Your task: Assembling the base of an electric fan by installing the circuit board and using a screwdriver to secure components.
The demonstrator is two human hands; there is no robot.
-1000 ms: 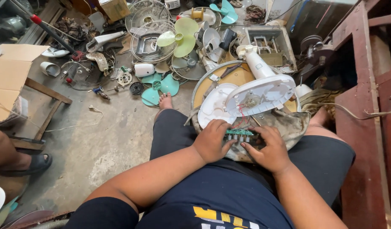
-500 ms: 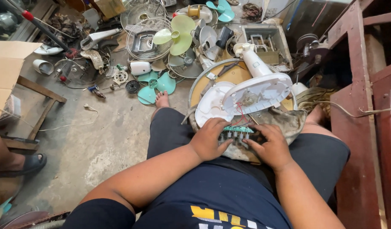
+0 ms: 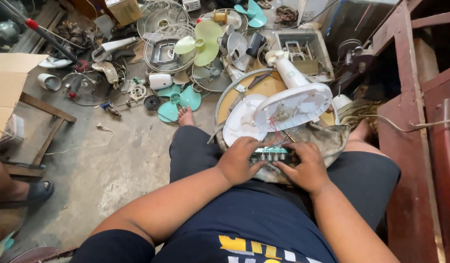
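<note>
Hands first: I am sitting on the floor [image 3: 113, 170] with both in my lap, my left hand [image 3: 240, 159] and my right hand [image 3: 305, 168] each curling a closed grip around one end of a small green switch block [image 3: 270, 155] with a row of push buttons. I am holding it just in front of my belly, on a dirty grey cloth [image 3: 327, 139] that is lying across my thighs. Red and dark wires [image 3: 275, 132] are running from the block up into the upturned white fan base [image 3: 295, 103], which is leaning over a round metal tray [image 3: 244, 87] just past my knees. One white cover plate [image 3: 242, 121] is lying beside the base, touching my left fingers.

Further out, my one bare foot [image 3: 186, 117] is showing, with two teal fan blades nearby: one [image 3: 178, 100] by my toes, a second [image 3: 252, 10] at the far top. One pale green blade [image 3: 201, 41] is resting against wire guards [image 3: 169, 34]; I am counting two guards clearly. A grey metal housing [image 3: 303, 51] is sitting behind the base.

As for packages, one flat brown cardboard sheet [image 3: 8, 83] is lying at the far left on a wooden frame [image 3: 44, 117], and one small brown box [image 3: 123, 10] is standing at the top edge. Another person's sandalled foot [image 3: 32, 192] is resting at the left.
</note>
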